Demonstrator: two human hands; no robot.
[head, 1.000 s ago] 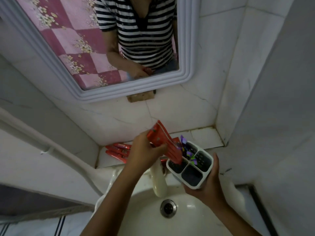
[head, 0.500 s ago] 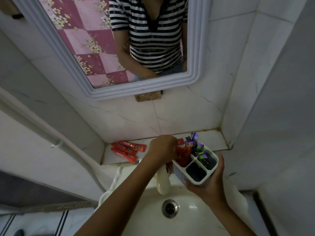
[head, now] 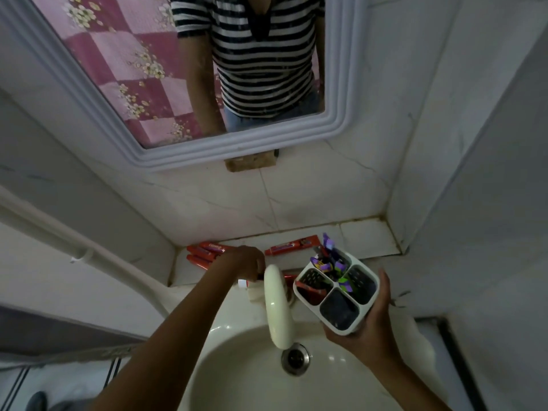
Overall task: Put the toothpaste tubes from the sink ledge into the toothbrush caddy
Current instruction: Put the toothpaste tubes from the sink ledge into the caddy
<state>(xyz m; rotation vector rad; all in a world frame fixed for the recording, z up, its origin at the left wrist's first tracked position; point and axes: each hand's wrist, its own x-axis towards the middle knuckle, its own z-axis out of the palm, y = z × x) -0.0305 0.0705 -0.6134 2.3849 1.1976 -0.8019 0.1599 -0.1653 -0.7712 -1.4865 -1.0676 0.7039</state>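
My right hand holds a white four-compartment caddy tilted above the basin's right side. One compartment holds red toothpaste tubes; the back one holds purple items. My left hand is down on the sink ledge, left of the tap, with its fingers curled around a red tube whose white cap sticks out below the hand. Several red tubes lie at the ledge's left end. One more tube lies mid-ledge, and a red bit shows behind the tap.
A cream tap spout arches over the basin between my hands. The drain is below it. A framed mirror hangs above the ledge. A white pipe runs along the left wall. Tiled walls close in on the right.
My left hand dropped its tubes into the caddy, then moved left and down onto the ledge and closed on another tube. My right hand lowered the caddy slightly to the right.
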